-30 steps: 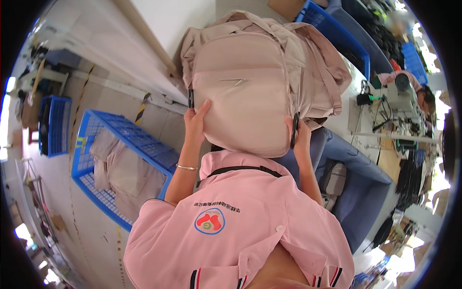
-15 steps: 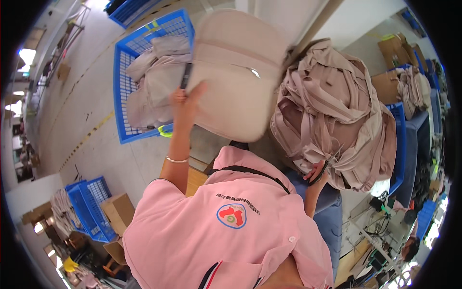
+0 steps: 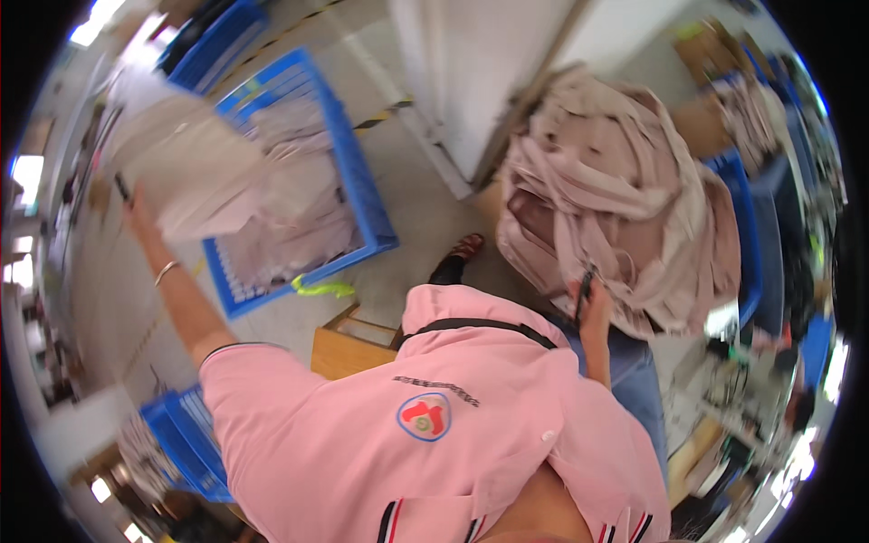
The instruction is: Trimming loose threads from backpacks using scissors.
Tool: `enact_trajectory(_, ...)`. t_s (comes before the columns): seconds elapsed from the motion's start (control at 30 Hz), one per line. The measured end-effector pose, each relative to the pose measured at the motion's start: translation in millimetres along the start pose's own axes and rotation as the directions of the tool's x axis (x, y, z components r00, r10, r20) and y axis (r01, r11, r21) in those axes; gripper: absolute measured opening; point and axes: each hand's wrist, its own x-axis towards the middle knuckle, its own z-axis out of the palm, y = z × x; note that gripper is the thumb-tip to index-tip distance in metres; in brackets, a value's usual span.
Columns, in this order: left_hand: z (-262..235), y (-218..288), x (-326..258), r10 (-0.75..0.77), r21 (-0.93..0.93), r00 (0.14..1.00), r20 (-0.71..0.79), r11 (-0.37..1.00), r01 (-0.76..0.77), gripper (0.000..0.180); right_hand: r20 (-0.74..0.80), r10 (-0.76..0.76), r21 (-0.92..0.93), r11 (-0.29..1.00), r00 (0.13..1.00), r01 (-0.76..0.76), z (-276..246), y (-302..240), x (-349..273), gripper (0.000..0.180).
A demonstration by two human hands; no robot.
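A beige garment piece (image 3: 195, 172) is gripped at its outer edge by the left hand (image 3: 136, 206), fingers closed on the cloth, with the arm stretched out to the person's left; the picture is blurred there, so the exact pinch cannot be made out. The piece is held in the air above the blue crate (image 3: 362, 195), which stands on the floor and already contains similar pale cloth. The right hand (image 3: 593, 303) is laid against the lower edge of a large heap of the same beige cloth (image 3: 615, 195), with a small dark object between its fingers; whether cloth is pinched as well cannot be told.

The piece is judged to be light and soft: it is carried by one hand alone and sags away from the held edge. Little stiffness is to be expected, so it would be likely to fold or slide if taken in the middle. A hem or seam at the edge is judged the best place for a hold. Nothing fragile is apparent
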Motion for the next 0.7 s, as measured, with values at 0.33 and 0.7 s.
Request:
enact_trajectory(0.33, 296, 33, -303, 0.108, -0.100, 0.218, 0.970, 0.994, -0.047, 0.027, -0.145, 0.313, 0.072, 0.949, 0.939, -0.306, -24, -32, -23, 0.047)
enact_trajectory(0.7, 447, 364, -649, 0.800, -0.846, -0.295, 0.522, 0.441, -0.299, 0.070, -0.464, 0.485, 0.237, 0.874, 0.741, -0.424, -41, -13, -84, 0.048)
